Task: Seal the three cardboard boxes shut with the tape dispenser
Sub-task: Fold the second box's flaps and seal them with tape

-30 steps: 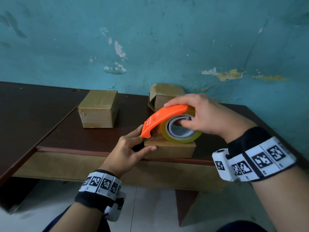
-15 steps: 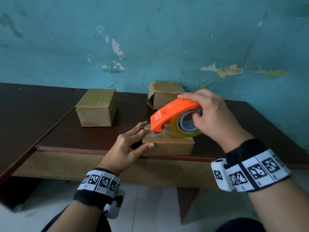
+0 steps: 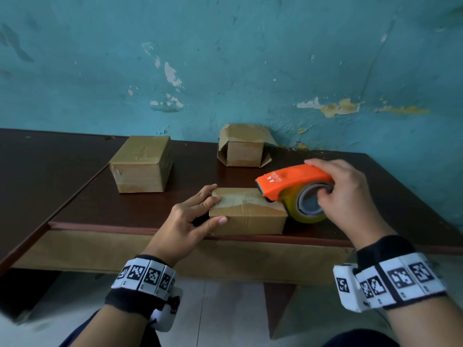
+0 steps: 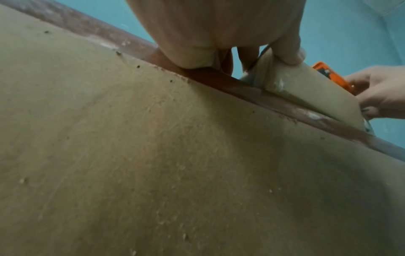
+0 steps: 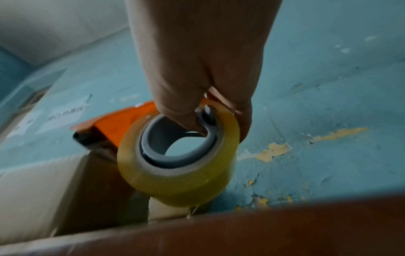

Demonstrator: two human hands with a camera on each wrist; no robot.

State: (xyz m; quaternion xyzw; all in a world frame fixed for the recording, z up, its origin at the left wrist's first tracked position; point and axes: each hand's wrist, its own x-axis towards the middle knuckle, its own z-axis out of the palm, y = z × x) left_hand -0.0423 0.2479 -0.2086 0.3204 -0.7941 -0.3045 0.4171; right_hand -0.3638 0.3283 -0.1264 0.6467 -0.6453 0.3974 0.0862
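The right hand curls round the orange tape dispenser, thumb hooked into the roll's core, its nose at the near box's right top edge. The left hand pinches that box's left end, fingers on top and thumb on the front, at the table's front edge. A tape strip looks laid across the lid; next probably comes cutting it. The far box shows loose flaps.

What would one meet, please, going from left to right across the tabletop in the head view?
Closed box at the left → left hand → box being taped → orange tape dispenser → right hand. The open-flapped box at the back sits above the taped one, so it is omitted.
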